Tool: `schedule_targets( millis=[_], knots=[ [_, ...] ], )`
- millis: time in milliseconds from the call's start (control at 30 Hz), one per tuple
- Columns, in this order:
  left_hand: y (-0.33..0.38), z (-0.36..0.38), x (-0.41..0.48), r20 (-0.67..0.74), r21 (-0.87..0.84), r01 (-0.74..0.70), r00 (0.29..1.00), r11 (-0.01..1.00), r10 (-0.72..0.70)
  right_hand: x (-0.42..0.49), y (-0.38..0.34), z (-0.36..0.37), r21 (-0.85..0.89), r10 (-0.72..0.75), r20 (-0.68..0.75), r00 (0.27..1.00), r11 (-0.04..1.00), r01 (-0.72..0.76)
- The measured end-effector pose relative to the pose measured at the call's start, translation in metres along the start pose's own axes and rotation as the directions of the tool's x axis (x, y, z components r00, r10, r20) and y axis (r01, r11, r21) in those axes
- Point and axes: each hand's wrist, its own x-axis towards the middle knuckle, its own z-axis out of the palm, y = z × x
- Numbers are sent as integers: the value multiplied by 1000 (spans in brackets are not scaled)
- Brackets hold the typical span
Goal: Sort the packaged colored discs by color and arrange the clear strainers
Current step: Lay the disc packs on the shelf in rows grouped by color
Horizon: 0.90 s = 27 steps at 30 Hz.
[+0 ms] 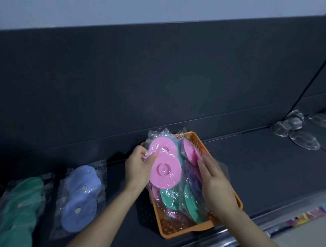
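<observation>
Head view: left grip [138, 167] pinches one two-disc pink pack [165, 172] at the far-left edge of the basket [183, 234]—right grip [214, 181] flat, straight-fingered, on packs [192, 203] inside.

I face a dark shelf [249, 173] in dim light. Behind it rises a dark back panel [160, 76], with a pale wall [126, 6] above that. A shiny rail [266, 227] with coloured labels [307, 215] runs along the shelf's front edge.

Left hand [138, 165] pinches a pink packet [165, 172], fingers and thumb curled; right hand [215, 179] lies flat, palm down, fingers straight.
</observation>
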Motion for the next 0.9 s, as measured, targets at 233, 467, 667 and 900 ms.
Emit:
schedule_targets(
  millis=[233,467,667,900],
  knots=[
    [-4,5,-10,-5,-94,101,995,990,-102,11,2,6,-298,-118,90,989,944,140],
    [-1,42,-25,-47,-102,18,999,995,-23,19,31,-8,-231,-112,130,985,963,140],
    [16,80,-20,91,20,28,995,999,-30,30,74,-20,-183,-66,192,979,978,101],
    [40,100,-11,150,-27,16,989,1000,-12,32,92,-23,-107,-33,128,991,993,47]
  ],
)
